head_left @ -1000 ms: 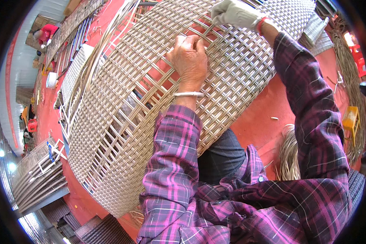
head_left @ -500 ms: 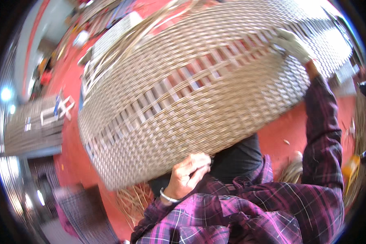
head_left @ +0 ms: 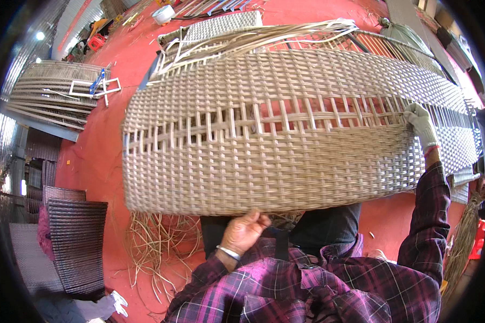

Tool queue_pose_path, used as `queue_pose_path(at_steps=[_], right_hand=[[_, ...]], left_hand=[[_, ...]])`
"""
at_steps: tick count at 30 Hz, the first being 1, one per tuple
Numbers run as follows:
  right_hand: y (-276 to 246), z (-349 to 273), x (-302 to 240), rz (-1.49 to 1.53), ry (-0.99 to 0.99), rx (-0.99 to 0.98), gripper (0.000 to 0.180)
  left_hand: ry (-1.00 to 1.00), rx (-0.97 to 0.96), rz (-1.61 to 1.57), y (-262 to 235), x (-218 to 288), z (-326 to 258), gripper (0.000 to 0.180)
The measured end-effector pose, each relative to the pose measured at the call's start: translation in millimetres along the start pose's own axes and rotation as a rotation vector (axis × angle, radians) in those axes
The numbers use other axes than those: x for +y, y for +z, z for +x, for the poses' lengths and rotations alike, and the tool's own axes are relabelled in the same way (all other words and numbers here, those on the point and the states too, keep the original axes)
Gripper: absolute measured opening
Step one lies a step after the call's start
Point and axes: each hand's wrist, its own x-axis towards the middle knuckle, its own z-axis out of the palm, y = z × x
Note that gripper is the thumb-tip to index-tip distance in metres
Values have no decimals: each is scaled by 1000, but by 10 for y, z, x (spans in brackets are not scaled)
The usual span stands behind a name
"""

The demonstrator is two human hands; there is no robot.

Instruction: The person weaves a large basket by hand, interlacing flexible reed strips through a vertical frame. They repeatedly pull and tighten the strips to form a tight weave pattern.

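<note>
A large tan woven wicker panel (head_left: 253, 172) lies across my lap, with a long unfilled gap crossed by upright strands. Loose flat strands (head_left: 302, 117) run lengthwise through that gap toward my right hand (head_left: 420, 124). This hand wears a pale glove, and its bent fingers press together at the gap's right end; what they hold is hidden. Bare, with a white bangle at the wrist, my left hand (head_left: 244, 231) is at the panel's near edge. Its fingers are curled in, their tips by the rim, and I cannot make out what is in them.
Behind the panel lies a bundle of loose strands (head_left: 199, 46). More strands are tangled on the red floor (head_left: 159, 242) at the near left. Dark woven pieces (head_left: 78, 242) stand on the left, a white frame (head_left: 94, 89) beyond them. A strand bundle (head_left: 463, 242) is at the right.
The view has swung, so the panel now appears more level and lower at its right end. My right hand stays at the gap's right part, my left at the near edge with its fingers still curled.
</note>
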Motion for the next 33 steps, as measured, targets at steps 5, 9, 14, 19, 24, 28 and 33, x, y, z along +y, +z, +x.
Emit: queue_pose_path(at_steps=[5, 9, 14, 19, 24, 28, 33], right_hand=[[611, -251, -740, -36, -104, -37, 9], [1396, -459, -1432, -85, -95, -51, 13], [2241, -712, -1798, -99, 23, -168, 9], [2619, -817, -1891, 150, 151, -317, 10], [2860, -850, -1871, 89, 117, -371, 11], [2914, -863, -1874, 79, 97, -381, 14], [2870, -811, -1847, -19, 7, -344, 16]], left_hand=[[435, 241, 138, -39, 783, -59, 30], [598, 353, 305, -145, 1725, -15, 29], [719, 525, 347, -571, 2575, 107, 46], [743, 597, 368, -866, 2999, 204, 50], [831, 767, 433, -729, 3105, 286, 38], [941, 777, 800, -612, 2640, 294, 58], [962, 851, 734, -550, 2181, 462, 82]])
